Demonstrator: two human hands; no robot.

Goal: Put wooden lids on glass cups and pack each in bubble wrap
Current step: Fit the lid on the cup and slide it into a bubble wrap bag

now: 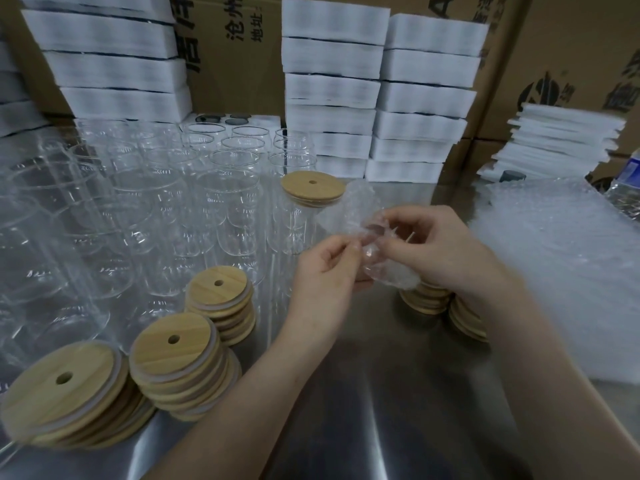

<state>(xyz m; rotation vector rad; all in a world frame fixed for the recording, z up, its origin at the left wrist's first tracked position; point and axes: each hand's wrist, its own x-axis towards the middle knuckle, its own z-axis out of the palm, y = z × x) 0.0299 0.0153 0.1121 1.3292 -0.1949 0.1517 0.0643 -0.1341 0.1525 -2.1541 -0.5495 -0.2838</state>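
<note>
Bubble wrap (pixel 356 206) pinched at its edges
Left hand (pixel 322 268) and right hand (pixel 440 244) grip it close together; limp, light. Lidded cup (pixel 294 226) beside looks slippery, fragile.

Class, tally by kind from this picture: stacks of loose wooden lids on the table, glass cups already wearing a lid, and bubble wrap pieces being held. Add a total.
Stacks of loose wooden lids: 5
Glass cups wearing a lid: 1
Bubble wrap pieces being held: 1
Total: 7
</note>
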